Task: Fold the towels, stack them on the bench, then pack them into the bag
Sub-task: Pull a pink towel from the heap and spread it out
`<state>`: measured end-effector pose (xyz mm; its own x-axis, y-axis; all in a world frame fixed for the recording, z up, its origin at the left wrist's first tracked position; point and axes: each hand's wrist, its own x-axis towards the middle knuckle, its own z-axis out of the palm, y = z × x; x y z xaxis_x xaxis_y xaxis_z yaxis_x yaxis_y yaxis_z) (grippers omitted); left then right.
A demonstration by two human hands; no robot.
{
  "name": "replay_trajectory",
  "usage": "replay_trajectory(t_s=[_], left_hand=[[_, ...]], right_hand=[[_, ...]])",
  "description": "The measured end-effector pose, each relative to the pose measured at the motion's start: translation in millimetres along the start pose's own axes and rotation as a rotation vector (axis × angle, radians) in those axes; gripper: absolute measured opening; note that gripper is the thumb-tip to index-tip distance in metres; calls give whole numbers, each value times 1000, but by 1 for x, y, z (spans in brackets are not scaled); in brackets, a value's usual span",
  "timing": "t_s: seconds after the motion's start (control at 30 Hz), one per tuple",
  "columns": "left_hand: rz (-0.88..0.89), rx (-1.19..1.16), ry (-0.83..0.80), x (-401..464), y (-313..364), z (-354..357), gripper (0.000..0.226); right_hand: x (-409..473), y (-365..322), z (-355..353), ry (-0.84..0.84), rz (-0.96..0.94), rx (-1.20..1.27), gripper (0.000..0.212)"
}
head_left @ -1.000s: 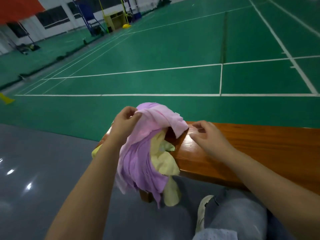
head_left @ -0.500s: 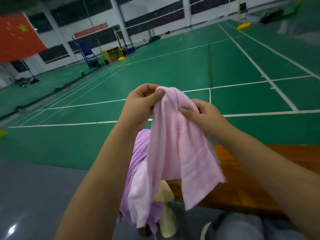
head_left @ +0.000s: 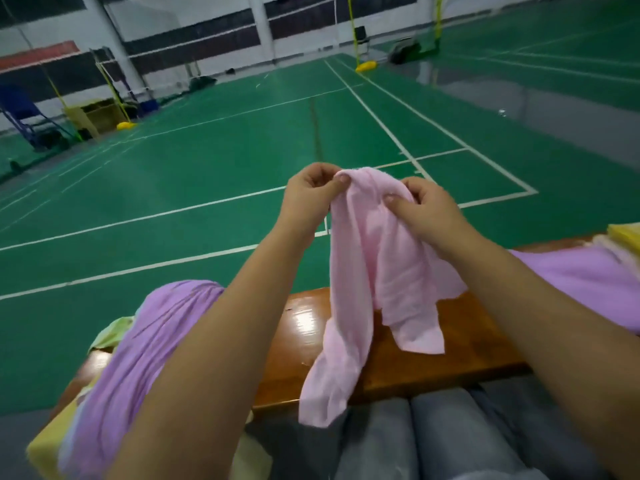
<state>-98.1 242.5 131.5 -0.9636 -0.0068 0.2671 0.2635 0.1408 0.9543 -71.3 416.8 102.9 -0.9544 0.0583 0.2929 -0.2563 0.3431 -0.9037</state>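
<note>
You had the limp pale pink cloth towel point(head_left: 367, 271) pinched in the fingers of your left hand point(head_left: 308, 199) and right hand point(head_left: 424, 211), hanging bunched above the glossy brown wooden tabletop point(head_left: 433, 351), so I judged folding barely begun; finding its corners came next.

pale pink towel point(head_left: 360, 271), lilac towel point(head_left: 138, 348), glossy brown bench point(head_left: 450, 344), green floor point(head_left: 214, 161)

I see an indoor sports hall: a green court floor point(head_left: 214, 161) crossed by white lines point(head_left: 388, 129), and a grey strip of floor point(head_left: 568, 109) at far right. The far wall point(head_left: 214, 15) is white with dark bands. Yellow net-post bases point(head_left: 367, 66) stand far off, with blue framework point(head_left: 24, 116) at far left.
</note>
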Motion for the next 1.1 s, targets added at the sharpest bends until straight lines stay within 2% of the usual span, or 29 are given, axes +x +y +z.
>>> replay_trajectory(t_s=[0.1,0.17,0.23,0.3,0.4,0.53,0.63,0.77,0.87,0.97,1.1], left_hand=[[-116,130,-80,-19,-58,20,18],[-222,228,-153,-41,-96,25,8],[-302,453,-222,-67,-130,28,26],[-354,627,-219,-93,-157,26,38],[-516,739,-79,-119,-181,21,41],[-659,710,62,-120,-196,16,38],[-764,552,142,-100,-200,13,42],[-915,522,45,-77,-196,16,35],[-908,408,30,-66,-192,20,26],[-773,248,175,-55,-176,10,29],[-517,145,384,-45,-141,-21,13]], right_hand=[[-10,52,-6,-45,103,-143,16],[-22,87,-5,-113,190,-247,13],[-36,121,-1,-159,288,-340,9],[-51,148,4,-113,410,-414,21],[-74,167,9,2,534,-533,42],[-105,175,7,54,600,-605,57],[-117,178,-2,67,614,-489,50],[-114,173,-12,40,641,-269,38],[-101,166,-17,97,629,-205,31],[-86,154,-26,221,578,-149,21],[-70,132,-36,411,449,-88,19]])
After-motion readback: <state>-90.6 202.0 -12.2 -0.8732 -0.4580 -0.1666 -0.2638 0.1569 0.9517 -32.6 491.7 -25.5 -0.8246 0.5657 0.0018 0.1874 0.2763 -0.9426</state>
